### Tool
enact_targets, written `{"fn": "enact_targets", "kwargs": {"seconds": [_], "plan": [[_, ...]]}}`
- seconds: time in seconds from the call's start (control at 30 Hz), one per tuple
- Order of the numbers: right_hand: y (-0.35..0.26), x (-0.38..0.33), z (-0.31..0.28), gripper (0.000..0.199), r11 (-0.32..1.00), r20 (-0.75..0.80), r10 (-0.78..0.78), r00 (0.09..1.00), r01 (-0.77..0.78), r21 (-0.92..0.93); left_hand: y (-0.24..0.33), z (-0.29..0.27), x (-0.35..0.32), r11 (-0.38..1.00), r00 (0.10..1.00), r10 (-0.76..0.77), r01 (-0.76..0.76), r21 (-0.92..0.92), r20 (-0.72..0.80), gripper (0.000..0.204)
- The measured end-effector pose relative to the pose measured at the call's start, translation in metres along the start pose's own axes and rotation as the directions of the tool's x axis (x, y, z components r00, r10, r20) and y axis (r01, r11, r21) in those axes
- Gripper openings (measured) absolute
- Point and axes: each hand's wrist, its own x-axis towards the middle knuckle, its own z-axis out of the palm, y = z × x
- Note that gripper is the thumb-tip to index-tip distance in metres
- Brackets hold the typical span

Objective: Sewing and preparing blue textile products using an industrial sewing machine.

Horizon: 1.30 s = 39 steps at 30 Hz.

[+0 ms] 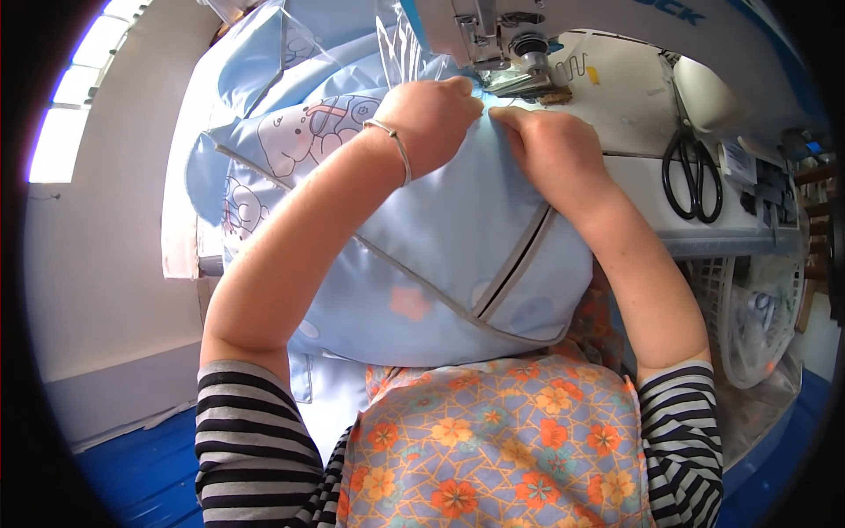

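Observation:
A light blue garment (414, 246) with printed cartoon animals, grey piping and a dark zipper spreads over the sewing table and hangs down to my lap. My left hand (431, 123), fingers curled, grips its far edge just left of the presser foot of the sewing machine (519, 53). Close to it, my right hand (554, 145) pinches the same edge between thumb and curled fingers, right in front of the foot. The needle area is partly hidden behind my hands. Clear plastic film (405, 48) stands up beyond my left hand.
Black-handled scissors (692, 172) lie on the table right of my right hand. A white plastic basket (748, 326) hangs below the table's right edge. Small dark items and packets (766, 180) sit at the far right. A white wall (106, 282) rises at the left.

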Motion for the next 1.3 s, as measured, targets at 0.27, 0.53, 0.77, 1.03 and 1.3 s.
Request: {"fn": "enact_targets", "kwargs": {"seconds": [0.27,0.53,0.77,1.03,1.3], "plan": [[0.002,-0.001,0.004,0.016,1.0,0.011,-0.004,1.0,0.004,0.002,0.023,0.006,-0.002,0.972,0.986,-0.165,0.163,-0.17,0.003,0.02],[0.019,-0.003,-0.021,0.016,0.991,0.141,-0.135,0.981,0.131,0.038,0.052,0.024,-0.003,0.924,0.934,-0.35,0.332,-0.189,-0.067,0.037],[0.009,-0.011,-0.008,0.021,0.995,0.096,-0.091,0.991,0.094,-0.023,0.04,0.026,0.0,0.944,0.94,-0.302,0.271,-0.19,-0.157,0.033],[-0.004,-0.005,0.009,0.009,0.995,0.0,-0.091,0.996,0.091,-0.043,0.022,0.029,0.001,0.938,0.943,-0.184,0.084,-0.337,-0.276,0.026],[-0.001,-0.003,0.013,0.011,0.993,-0.035,-0.083,0.996,0.08,-0.087,0.037,0.024,-0.071,0.98,0.872,-0.102,0.006,-0.196,-0.48,0.048]]}}
